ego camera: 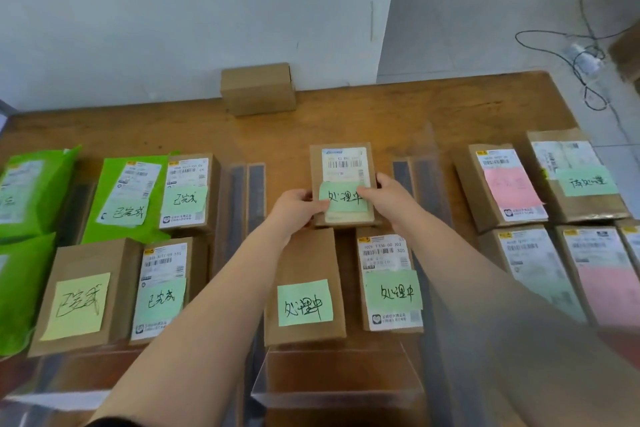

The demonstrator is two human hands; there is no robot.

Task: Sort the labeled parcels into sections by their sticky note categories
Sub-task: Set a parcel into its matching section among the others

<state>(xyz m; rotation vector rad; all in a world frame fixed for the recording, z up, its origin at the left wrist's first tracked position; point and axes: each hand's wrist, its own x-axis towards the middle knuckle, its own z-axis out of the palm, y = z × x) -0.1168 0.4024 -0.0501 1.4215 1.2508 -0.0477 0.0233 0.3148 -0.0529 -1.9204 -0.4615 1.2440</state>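
Note:
A small brown parcel [341, 163] with a white shipping label and a green sticky note sits in the middle section of the wooden table [346, 114]. My left hand [299, 210] grips its lower left edge, thumb on the note. My right hand [384, 196] grips its right edge. Nearer to me in that section lie two more brown parcels with green notes, one on the left [304, 288] and one on the right [389, 284]. Clear acrylic dividers [242, 191] separate the sections.
The left section holds green mailer bags [128, 198] and brown boxes [83, 295] with green and yellow notes. The right section holds parcels [502, 187] with pink and green notes. A plain box [258, 88] stands by the wall. Cables [585, 59] lie on the floor.

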